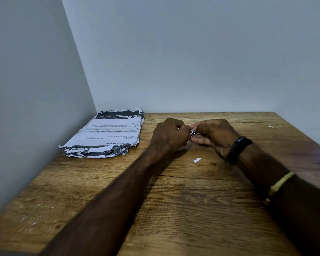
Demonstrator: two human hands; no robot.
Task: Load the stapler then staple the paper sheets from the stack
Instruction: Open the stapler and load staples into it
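Note:
My left hand (pixel 169 134) and my right hand (pixel 213 134) meet above the middle of the wooden table (pixel 174 209). Between their fingertips they pinch a small shiny metal piece (pixel 192 133); most of it is hidden by the fingers, so I cannot tell whether it is the stapler or a strip of staples. Both hands are closed around it. The stack of printed paper sheets (pixel 107 133), crumpled at the edges, lies flat at the table's far left, against the wall corner, well left of my hands.
A small white paper scrap (pixel 196 160) lies on the table just in front of my right hand. Another tiny scrap (pixel 270 126) sits far right. Walls close the table's left and back sides. My right wrist wears a black band (pixel 237 149).

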